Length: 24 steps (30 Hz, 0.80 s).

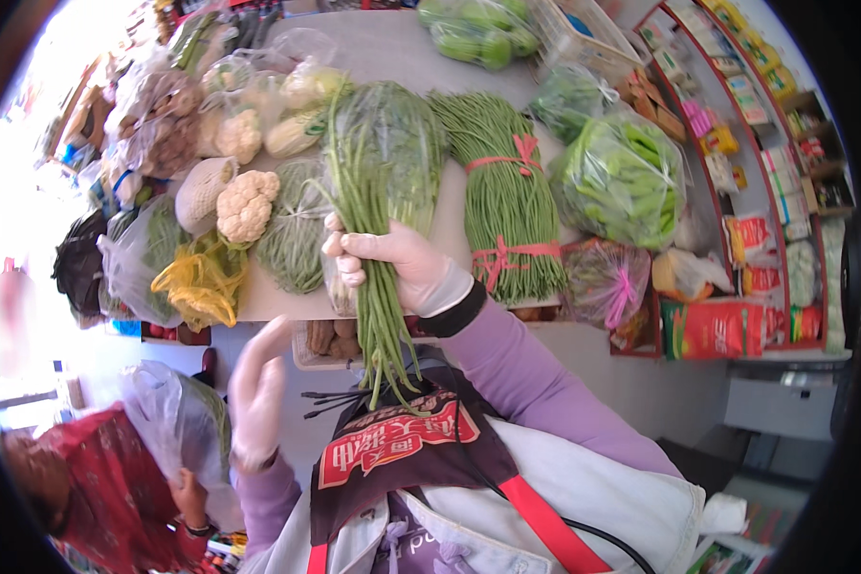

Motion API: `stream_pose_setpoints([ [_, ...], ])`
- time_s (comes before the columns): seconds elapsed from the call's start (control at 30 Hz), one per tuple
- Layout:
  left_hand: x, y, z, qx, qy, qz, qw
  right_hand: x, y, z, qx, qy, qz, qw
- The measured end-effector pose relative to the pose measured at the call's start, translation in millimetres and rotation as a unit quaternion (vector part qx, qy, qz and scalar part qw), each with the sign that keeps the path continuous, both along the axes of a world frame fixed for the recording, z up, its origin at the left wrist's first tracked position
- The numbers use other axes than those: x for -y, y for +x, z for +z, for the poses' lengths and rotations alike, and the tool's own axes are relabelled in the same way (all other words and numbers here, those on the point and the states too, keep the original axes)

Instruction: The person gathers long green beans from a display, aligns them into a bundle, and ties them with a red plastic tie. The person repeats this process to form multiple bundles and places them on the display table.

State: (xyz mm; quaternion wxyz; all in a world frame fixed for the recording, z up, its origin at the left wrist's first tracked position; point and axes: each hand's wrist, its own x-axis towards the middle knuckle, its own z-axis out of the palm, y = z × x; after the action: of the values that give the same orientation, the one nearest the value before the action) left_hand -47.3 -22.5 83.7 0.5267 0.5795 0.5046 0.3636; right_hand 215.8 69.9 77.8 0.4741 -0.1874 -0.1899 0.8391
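Observation:
My right hand [402, 265], in a thin whitish glove, grips a loose bunch of long green beans [377, 301] around its middle, above the near edge of the table [287, 305]. Off to the left, beyond the table edge, my left hand [258, 391] is gloved, slightly blurred and holds nothing; its fingers are apart. Behind the beans lies a clear bag of leafy greens [402, 136]. Right of it rests a large bundle of long beans [506, 194], tied with red bands. On the left are a bagged bundle of thin green stalks [298, 229] and a cauliflower [247, 206].
Bagged vegetables crowd the table's left; a yellow plastic bag [204, 283] lies near its edge. Bagged green peppers [620, 183] and a white crate [585, 43] stand right. Below the table is a basket of brown produce [330, 341]. A person in red [125, 488] holds a bag at lower left.

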Motion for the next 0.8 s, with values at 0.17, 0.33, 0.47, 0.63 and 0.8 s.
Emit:
stream_pose_setpoints([
  [0.17,-40,102,-60,0.279,-0.232,-0.347,0.865,44,38,-15,0.057,-0.005,-0.104,0.993],
  [0.33,-17,161,-69,0.238,-0.399,-0.336,0.819,69,75,-25,0.172,-0.028,-0.168,0.97],
  [0.47,-20,195,-56,0.207,-0.391,-0.291,0.848,60,106,-18,0.179,-0.012,-0.182,0.967],
  [0.63,-40,228,-38,0.291,-0.33,-0.208,0.874,17,133,9,0.088,0.083,-0.119,0.985],
  [0.8,-41,242,-49,0.416,-0.324,-0.108,0.843,-26,142,-30,0.114,0.074,-0.027,0.99],
])
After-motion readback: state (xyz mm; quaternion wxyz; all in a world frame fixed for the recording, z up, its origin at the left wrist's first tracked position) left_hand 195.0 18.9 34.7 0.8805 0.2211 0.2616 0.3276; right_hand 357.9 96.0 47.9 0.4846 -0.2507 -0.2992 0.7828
